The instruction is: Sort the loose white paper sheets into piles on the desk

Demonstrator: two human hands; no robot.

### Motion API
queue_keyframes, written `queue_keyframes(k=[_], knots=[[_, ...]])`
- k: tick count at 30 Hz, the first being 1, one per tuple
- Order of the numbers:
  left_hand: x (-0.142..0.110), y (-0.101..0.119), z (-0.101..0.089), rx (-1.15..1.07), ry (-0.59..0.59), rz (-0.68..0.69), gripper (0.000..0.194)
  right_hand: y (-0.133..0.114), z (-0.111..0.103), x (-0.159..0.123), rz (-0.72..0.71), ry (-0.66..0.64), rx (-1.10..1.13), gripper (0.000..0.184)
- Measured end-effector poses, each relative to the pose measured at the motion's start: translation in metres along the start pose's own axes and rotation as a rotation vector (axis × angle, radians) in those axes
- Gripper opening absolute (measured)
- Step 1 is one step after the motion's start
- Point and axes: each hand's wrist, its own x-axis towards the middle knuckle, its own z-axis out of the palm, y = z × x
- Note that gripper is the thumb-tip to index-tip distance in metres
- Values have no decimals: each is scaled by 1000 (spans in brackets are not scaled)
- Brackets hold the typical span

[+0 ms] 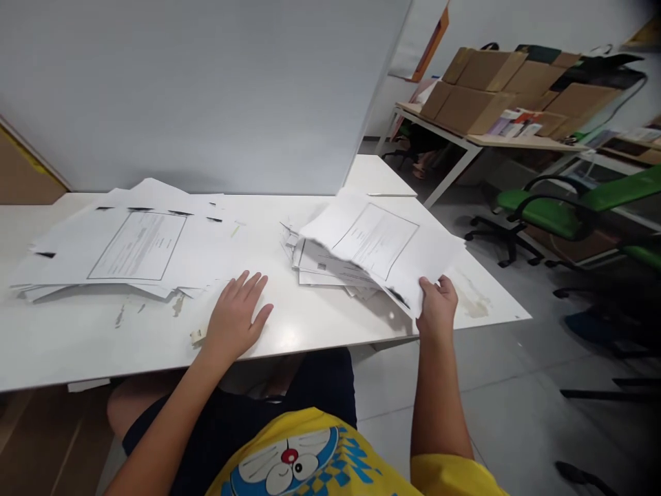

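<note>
My right hand (436, 303) pinches the near corner of a printed sheet of paper (379, 241), which lifts at an angle over a pile of papers (335, 269). The sheet carries a framed block of text and a dark smudge close to my thumb. On the white table my left hand (240, 313) rests with its fingers spread, holding nothing. To its left lies a second, wider stack of papers (137, 244), with a framed page on top and black marks along several edges. A small pale object (197, 335) sits beside my left wrist; its kind is unclear.
A grey-white panel (206, 89) stands upright along the back of the table (279, 331). The table's right corner is stained. Beyond it are a desk with cardboard boxes (475, 103) and a green office chair (562, 200).
</note>
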Motion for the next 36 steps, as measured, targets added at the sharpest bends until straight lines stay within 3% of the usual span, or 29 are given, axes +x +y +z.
queue_keyframes(k=[2, 7, 9, 11, 13, 16, 21, 24, 27, 30, 33, 36], knots=[[-2, -25, -15, -8, 23, -101, 54, 7, 14, 2, 9, 68, -67, 66], [-25, -124, -59, 182, 58, -445, 61, 11, 31, -12, -168, -41, -514, 70], [-41, -154, -67, 194, 4, -461, 62, 10, 31, -16, -166, -29, -645, 87], [-53, -170, -65, 107, 8, -491, 58, 9, 29, -20, -154, 50, -665, 110], [-58, -172, -58, 51, 17, -484, 56, 6, 26, -26, -226, 170, -641, 121], [-57, -162, -49, 57, 46, -415, 49, -5, 29, -42, -406, 244, -622, 109], [-56, -148, -52, 111, 118, -247, 38, -27, 59, -83, -483, -1, -480, 87], [-57, -144, -54, 82, 137, -190, 32, -37, 85, -109, -450, -286, -347, 72], [-53, -135, -50, 42, 225, -233, 33, -44, 112, -130, -275, -743, -194, 72], [-44, -119, -43, 6, 304, -269, 37, -52, 142, -144, 124, -1111, -29, 78], [-34, -102, -36, -33, 227, -160, 41, -62, 171, -151, 434, -1281, 163, 60], [-29, -92, -32, -57, 91, -31, 43, -66, 194, -154, 479, -1303, 240, 38]])
